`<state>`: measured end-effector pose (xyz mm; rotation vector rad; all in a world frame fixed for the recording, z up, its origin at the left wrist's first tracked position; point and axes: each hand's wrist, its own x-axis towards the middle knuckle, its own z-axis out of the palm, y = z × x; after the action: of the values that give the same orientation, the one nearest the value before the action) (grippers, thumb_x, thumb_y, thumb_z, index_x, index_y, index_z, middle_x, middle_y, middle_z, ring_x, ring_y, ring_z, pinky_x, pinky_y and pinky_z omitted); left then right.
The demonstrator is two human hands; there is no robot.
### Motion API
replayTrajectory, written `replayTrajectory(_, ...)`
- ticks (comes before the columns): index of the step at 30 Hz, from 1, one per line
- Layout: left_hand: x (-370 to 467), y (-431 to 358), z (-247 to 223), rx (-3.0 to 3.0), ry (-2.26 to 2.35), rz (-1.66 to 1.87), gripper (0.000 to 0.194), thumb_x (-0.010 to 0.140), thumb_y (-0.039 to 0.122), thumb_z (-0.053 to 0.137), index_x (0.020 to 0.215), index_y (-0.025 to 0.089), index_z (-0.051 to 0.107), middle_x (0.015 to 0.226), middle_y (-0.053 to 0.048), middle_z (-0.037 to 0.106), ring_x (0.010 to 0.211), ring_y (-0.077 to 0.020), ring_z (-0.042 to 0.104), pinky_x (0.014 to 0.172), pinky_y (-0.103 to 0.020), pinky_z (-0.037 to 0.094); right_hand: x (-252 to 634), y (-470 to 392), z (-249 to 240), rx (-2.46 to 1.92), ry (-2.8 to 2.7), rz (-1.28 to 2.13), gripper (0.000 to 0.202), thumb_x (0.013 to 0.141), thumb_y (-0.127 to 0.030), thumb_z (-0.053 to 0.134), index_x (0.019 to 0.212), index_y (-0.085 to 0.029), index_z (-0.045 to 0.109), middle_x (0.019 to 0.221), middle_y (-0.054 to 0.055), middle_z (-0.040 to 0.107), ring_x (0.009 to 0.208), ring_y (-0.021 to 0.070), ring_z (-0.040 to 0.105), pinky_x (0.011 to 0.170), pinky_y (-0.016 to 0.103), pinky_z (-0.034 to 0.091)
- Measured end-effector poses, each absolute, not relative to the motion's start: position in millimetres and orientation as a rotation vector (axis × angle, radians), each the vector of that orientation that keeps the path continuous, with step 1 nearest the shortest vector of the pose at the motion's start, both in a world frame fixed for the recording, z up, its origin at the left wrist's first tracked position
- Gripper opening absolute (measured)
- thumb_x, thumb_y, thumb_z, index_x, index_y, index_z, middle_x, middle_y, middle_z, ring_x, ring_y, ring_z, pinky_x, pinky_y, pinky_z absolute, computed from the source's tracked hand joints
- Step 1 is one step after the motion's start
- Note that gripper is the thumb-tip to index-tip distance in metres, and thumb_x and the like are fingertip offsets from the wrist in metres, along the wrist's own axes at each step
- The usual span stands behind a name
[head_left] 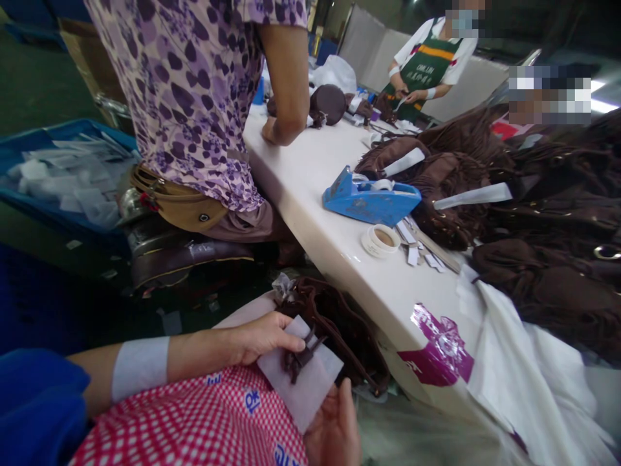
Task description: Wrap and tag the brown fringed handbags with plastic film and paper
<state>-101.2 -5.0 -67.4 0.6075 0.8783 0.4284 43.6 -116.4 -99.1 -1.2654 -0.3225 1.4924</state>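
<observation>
My left hand (pixel 272 336) pinches a small dark brown strap piece (pixel 301 360) against a sheet of white paper (pixel 291 388), its thumb on top. From below, my right hand (pixel 334 427) touches the paper's lower right side, palm up with its fingers partly behind the sheet. Just beyond the paper, a dark brown bag (pixel 339 323) lies open beside the table edge, with crumpled clear wrapping at its left end.
The white table (pixel 334 252) carries a blue tape dispenser (pixel 371 199), a tape roll (pixel 381 241) and brown bags (pixel 456 188). A person in a patterned shirt (pixel 194 84) stands at left near a blue crate (pixel 63 133). Another person (pixel 422 65) works at the back.
</observation>
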Motion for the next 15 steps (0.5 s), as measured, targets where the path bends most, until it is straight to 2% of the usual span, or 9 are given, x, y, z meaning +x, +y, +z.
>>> replayTrajectory(4,-100,-3,-66,0.566,0.865,0.415,0.036,0.044,0.02,0.082,0.076,0.014,0.066,0.068,-0.002,0.07,0.058,-0.0159,0.062,0.059,-0.028,0.05,42,-112,-94,-1.154,-0.17,1.637,0.057,0.072,-0.062,0.075,0.11,-0.02,0.077,0.093,0.01,0.08,0.101,0.0324,0.072,0.089,0.047,0.057)
replayTrajectory(8,-96,-2,-62,0.698,0.969,0.411,0.03,0.045,0.017,0.073,0.071,0.017,0.057,0.061,0.005,0.061,0.056,-0.0143,0.057,0.054,-0.025,0.046,35,-103,-84,-1.179,-0.182,1.701,0.045,0.065,-0.047,0.086,0.101,-0.021,0.079,0.096,0.008,0.08,0.092,0.0313,0.073,0.079,0.043,0.059)
replayTrajectory(11,-93,2,-58,0.863,1.06,0.417,0.026,0.051,0.019,0.069,0.072,0.018,0.055,0.062,0.006,0.058,0.056,-0.0135,0.055,0.051,-0.024,0.043,32,-95,-82,-1.22,-0.176,1.662,0.043,0.07,-0.049,0.083,0.1,-0.019,0.079,0.094,0.008,0.08,0.087,0.0283,0.074,0.074,0.038,0.059)
replayTrajectory(15,-90,7,-50,1.012,1.108,0.483,0.022,0.051,0.015,0.07,0.067,0.018,0.056,0.059,0.007,0.053,0.057,-0.0108,0.047,0.049,-0.021,0.033,37,-88,-88,-1.276,-0.207,1.632,0.052,0.072,-0.059,0.08,0.101,-0.016,0.077,0.096,0.008,0.08,0.082,0.0254,0.074,0.071,0.032,0.058)
